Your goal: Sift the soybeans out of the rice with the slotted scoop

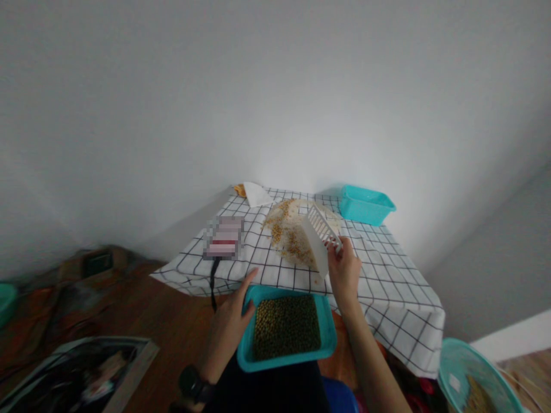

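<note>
My right hand (345, 267) is closed on the edge of a white slotted plastic piece (317, 238), held tilted above the table. Below and left of it lies a spread pile of mixed grains (297, 226), pale with orange-yellow kernels like corn. A shallow teal tub (330, 338) rests at my lap by the table's front edge, with small beans (286, 327), greenish and yellowish, covering its bottom. My left hand (232, 315) grips the tub's left side, thumb over the rim and index finger stretched forward. The undersides of both hands are hidden.
A black-and-white checked cloth (387, 275) covers the table against the wall. A second teal tub (365, 206) stands at the back right. White paper (257, 195) lies at the back left, a blurred-out device (224, 238) with a cord nearer. A teal basin (469, 367) is lower right.
</note>
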The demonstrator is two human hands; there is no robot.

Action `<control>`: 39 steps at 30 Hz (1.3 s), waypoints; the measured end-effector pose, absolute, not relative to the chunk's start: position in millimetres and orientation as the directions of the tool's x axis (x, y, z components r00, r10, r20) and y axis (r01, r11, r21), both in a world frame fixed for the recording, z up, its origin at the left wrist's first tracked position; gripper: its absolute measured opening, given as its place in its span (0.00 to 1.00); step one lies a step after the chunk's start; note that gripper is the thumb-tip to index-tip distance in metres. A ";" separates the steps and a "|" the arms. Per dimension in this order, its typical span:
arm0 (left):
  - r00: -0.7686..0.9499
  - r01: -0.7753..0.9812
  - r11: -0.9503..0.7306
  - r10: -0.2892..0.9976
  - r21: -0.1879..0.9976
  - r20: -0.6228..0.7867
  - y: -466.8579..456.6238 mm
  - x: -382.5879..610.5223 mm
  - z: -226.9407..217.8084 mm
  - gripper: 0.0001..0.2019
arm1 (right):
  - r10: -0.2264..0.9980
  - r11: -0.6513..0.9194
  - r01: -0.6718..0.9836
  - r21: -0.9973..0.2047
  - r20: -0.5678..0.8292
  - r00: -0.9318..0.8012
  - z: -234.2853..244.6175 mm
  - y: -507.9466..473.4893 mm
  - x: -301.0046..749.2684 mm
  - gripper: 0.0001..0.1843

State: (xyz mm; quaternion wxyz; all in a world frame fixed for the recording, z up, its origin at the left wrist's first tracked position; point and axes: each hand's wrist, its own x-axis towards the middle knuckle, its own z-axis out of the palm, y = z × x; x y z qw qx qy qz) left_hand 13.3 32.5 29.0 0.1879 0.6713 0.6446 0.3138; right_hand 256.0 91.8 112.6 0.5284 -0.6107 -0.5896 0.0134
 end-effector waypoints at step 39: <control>-0.048 0.749 -0.059 0.989 0.660 0.143 31.1 11.6 28.5 0.31 | 0.892 0.195 0.067 -0.978 0.206 0.404 91.7 0.0 320.0 0.16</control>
